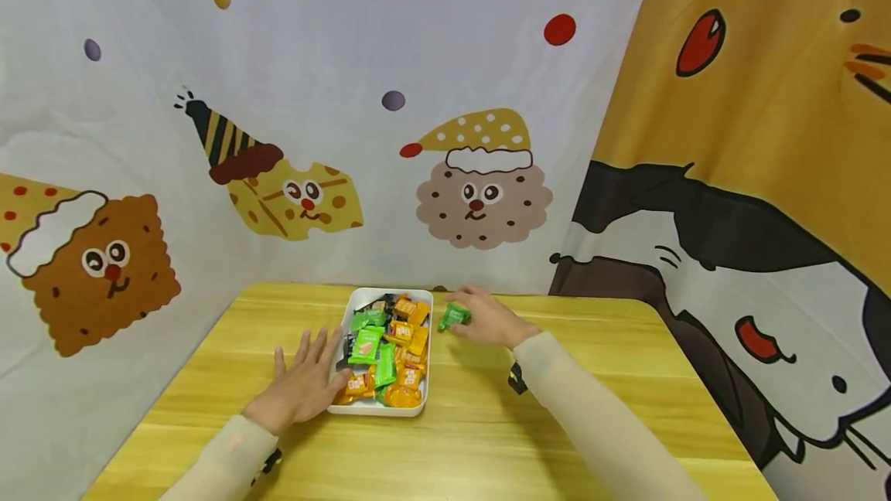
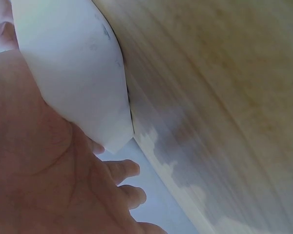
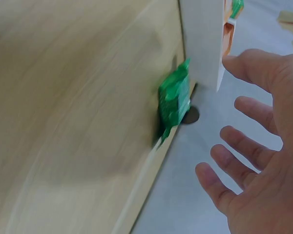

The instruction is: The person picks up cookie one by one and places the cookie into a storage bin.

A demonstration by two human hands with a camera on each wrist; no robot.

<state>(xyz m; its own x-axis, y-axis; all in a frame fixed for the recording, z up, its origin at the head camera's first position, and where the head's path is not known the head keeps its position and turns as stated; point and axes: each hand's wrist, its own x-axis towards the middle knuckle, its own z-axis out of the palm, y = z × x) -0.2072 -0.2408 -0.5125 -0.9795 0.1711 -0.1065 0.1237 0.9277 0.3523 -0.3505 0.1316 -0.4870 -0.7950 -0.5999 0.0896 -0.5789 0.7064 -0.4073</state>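
Note:
A white tray (image 1: pixel 390 412) stands on the table with several green, orange and dark wrapped snacks in it. My left hand (image 1: pixel 299 386) lies along the tray's left side, fingers spread, the thumb over the near left corner. In the left wrist view its palm (image 2: pixel 34 146) is against the tray's white wall (image 2: pixel 78 63). To the right of the tray, a single green wrapped snack (image 1: pixel 454 317) lies on the wood. Over it reaches my right hand (image 1: pixel 490 319). The right wrist view shows a gap between this snack (image 3: pixel 175 97) and the loosely extended fingers (image 3: pixel 224 161).
The yellow wood-grain table (image 1: pixel 557 408) ends at a back edge just behind the tray. A white cloth (image 1: pixel 313 37) printed with cartoon snacks hangs behind it, and an orange cartoon cloth (image 1: pixel 766 114) hangs on the right.

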